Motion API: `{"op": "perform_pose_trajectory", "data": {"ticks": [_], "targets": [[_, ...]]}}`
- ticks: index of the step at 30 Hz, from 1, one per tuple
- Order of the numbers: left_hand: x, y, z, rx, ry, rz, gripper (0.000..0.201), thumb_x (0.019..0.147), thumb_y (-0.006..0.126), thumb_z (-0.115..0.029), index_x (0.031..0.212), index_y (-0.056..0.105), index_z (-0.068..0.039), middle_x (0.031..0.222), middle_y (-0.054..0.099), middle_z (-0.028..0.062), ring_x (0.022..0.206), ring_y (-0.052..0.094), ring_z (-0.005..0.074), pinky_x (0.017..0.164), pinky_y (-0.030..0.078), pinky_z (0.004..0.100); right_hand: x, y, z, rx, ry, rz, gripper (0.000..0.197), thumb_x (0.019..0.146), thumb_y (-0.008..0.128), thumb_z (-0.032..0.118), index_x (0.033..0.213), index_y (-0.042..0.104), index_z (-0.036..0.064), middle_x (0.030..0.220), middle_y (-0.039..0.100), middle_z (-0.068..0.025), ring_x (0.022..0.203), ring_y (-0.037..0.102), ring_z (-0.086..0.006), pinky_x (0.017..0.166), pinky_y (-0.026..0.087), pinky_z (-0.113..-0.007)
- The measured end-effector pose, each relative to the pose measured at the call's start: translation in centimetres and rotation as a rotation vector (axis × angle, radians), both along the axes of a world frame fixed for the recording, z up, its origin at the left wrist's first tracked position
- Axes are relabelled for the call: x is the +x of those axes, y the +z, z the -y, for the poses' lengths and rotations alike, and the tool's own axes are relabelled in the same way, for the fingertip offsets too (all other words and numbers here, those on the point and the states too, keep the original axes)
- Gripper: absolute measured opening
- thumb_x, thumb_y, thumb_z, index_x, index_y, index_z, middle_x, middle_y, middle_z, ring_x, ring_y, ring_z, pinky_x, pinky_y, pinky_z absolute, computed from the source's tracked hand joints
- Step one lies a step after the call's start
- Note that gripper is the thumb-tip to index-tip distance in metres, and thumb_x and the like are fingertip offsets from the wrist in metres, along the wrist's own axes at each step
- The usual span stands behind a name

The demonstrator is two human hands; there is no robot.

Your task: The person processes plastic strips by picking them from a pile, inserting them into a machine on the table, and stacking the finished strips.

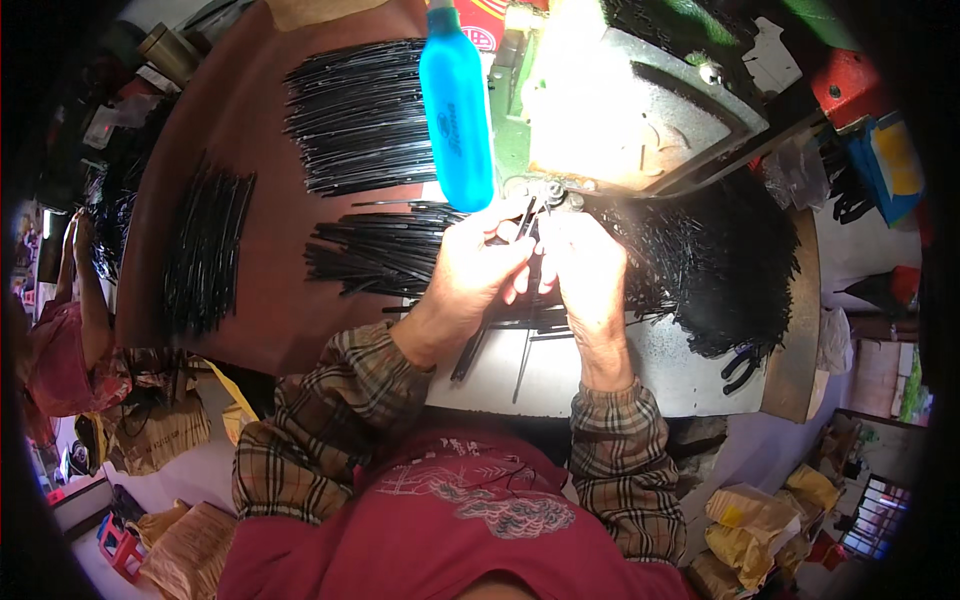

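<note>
Both of my hands meet in front of a small metal roller fitting [550, 192] on a brightly lit machine. My left hand [470, 265] pinches thin black strips [526, 216] between thumb and fingers. My right hand [590, 265] is closed close beside it, its fingertips at the fitting; the strip end there is partly hidden by the fingers and glare. Long dark strips [466, 356] lie below the hands on the pale tabletop [650, 375]. Just left of my left hand is a loose bundle of black strips [375, 245]. A blue squeeze bottle [458, 115] stands behind that hand.
A larger stack of black strips [360, 115] and a smaller one [208, 245] lie on the reddish-brown surface [265, 270]. To the right spreads a thick black heap [735, 265], with dark-handled pliers [740, 370] at its near edge. Another person's arms [85, 285] show at far left.
</note>
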State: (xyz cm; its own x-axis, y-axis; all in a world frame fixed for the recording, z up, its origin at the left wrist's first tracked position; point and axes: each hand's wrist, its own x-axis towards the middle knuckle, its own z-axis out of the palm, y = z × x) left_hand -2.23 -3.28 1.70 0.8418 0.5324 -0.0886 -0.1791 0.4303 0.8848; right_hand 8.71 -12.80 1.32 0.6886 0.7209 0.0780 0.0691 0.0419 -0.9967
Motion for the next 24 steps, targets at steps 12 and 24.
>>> {"op": "perform_pose_trajectory", "data": {"ticks": [12, 24], "targets": [[-0.1, -0.2, 0.4, 0.032, 0.027, 0.020, 0.028, 0.088, 0.059, -0.005, 0.114, 0.055, 0.003, 0.080, 0.056, 0.0011, 0.059, 0.051, 0.0055, 0.048, 0.040, 0.0181, -0.1, -0.4, -0.2, 0.022, 0.018, -0.028, 0.008, 0.091, 0.058, 0.006, 0.093, 0.059, -0.0013, 0.069, 0.058, -0.0019, 0.051, 0.051, -0.0035, 0.043, 0.043, -0.019], [1.9, 0.8, 0.0, 0.126, 0.056, 0.005, 0.019, 0.088, 0.062, -0.009, 0.102, 0.059, 0.003, 0.074, 0.059, 0.0031, 0.056, 0.053, 0.0061, 0.045, 0.039, 0.0185, 1.4, -0.5, -0.9, 0.242, 0.052, -0.103, 0.011, 0.091, 0.057, 0.007, 0.095, 0.060, -0.0034, 0.070, 0.057, -0.0008, 0.051, 0.047, -0.0029, 0.042, 0.037, -0.019]]}}
